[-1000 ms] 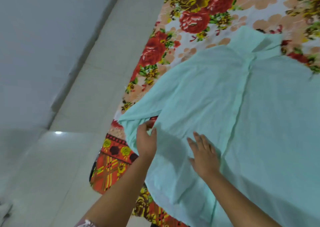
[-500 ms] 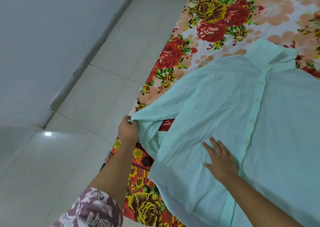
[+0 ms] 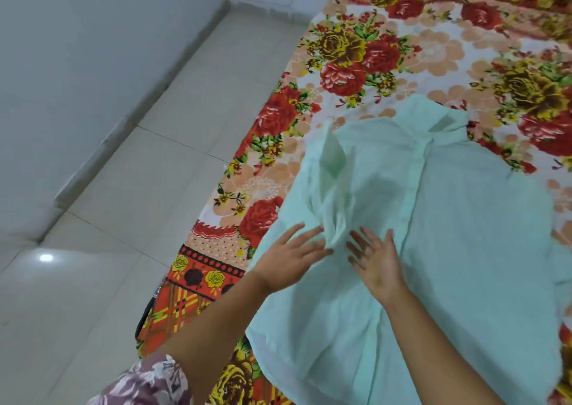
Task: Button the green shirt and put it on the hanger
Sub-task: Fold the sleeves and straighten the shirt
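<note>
Bed [image 3: 433, 51] covered by a floral sheet in red, yellow and peach; its patterned border hangs over the near-left edge.

Green shirt [image 3: 464, 234] lies spread front-up on the bed, filling the lower right of the head view. Collar [image 3: 445, 119] points away from the person, hem toward them. Placket [image 3: 414, 181] runs down from the collar with the front edges lying together; the buttons are too faint to tell whether they are fastened.

Sleeve [image 3: 334, 181] on the shirt's left-hand side is turned inward across the front panel. It lies bunched and creased. Its far end stands up a little off the cloth and is blurred.

Left hand [image 3: 288, 259]: released, fingers straight and spread, palm down on the shirt near its left edge. Fingertips touch the near end of the bunched sleeve. It grips nothing.

Right hand [image 3: 377, 265]: also released, fingers spread, palm flat on the front panel between the sleeve and the placket. It holds nothing.

Both hands sit close together, with the sleeve's near end between them. Both forearms reach in from the bottom of the view. A floral cuff [image 3: 145, 383] shows on the left arm.

Pale tiled floor [image 3: 139, 172] beside the bed on the left, with a bright light spot [image 3: 45, 257] on it. White wall [image 3: 77, 48] beyond.
</note>
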